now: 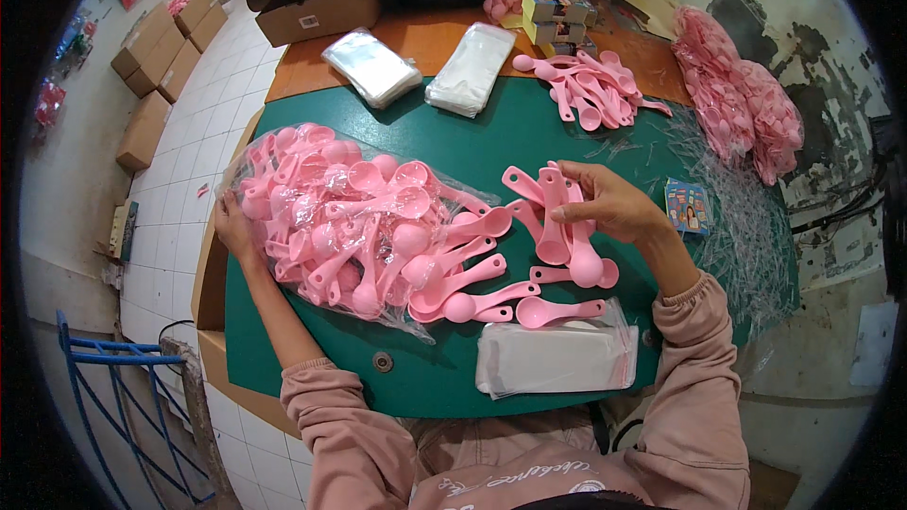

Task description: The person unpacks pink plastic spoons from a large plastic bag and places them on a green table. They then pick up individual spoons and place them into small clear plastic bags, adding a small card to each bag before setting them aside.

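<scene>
Clearly, the right hand (624, 205) closely pinches pink spoons (552, 238); left of its fingers, the left hand (231, 226) touches a plastic bag (409, 325), grip unclear.

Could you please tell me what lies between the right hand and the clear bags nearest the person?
In the head view, pink spoons lie between the right hand and the near clear bags, one overlapping the bags' far edge.

Item: one clear plastic bag (404, 323), bulging, laid on the green tabletop (444, 382), its left end against my left hand (231, 225). Contents: pink spoons (406, 238), deep-bowled, handles holed at the tip, heaped every which way. Loose spoons (484, 269) spread from its right end. In my right hand (619, 206): a small bunch (549, 229) of the same (bowls mostly downward).
</scene>
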Demonstrator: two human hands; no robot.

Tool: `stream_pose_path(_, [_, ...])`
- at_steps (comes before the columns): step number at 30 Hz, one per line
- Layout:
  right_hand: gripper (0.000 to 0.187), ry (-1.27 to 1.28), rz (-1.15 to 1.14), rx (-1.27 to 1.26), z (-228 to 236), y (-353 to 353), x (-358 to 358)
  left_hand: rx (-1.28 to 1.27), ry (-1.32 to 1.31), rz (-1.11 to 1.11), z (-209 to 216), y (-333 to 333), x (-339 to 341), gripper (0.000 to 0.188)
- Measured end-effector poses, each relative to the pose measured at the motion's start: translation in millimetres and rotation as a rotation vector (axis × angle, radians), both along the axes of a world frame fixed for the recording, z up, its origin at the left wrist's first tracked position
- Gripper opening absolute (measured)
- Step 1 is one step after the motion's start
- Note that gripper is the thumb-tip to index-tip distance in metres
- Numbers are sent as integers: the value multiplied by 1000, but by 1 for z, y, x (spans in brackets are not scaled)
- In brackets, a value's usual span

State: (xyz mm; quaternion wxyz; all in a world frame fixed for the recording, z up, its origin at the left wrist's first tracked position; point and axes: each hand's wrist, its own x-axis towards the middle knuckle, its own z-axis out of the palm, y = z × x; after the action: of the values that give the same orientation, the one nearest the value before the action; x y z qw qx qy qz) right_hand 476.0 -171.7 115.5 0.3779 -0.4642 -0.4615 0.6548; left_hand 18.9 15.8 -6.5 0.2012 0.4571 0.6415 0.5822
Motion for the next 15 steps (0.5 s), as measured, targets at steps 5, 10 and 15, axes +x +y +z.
stream_pose_path(5, [33,33,-5,-16,5,-2,-2,-13,20,25,-3,2,-2,33])
stream_pose_path(10, [36,133,71,-74,16,-1,2,-39,40,34,-2,0,-2,33])
stream_pose_path(15, [35,107,125,-66,21,0,-1,-52,66,56,9,-8,11,35])
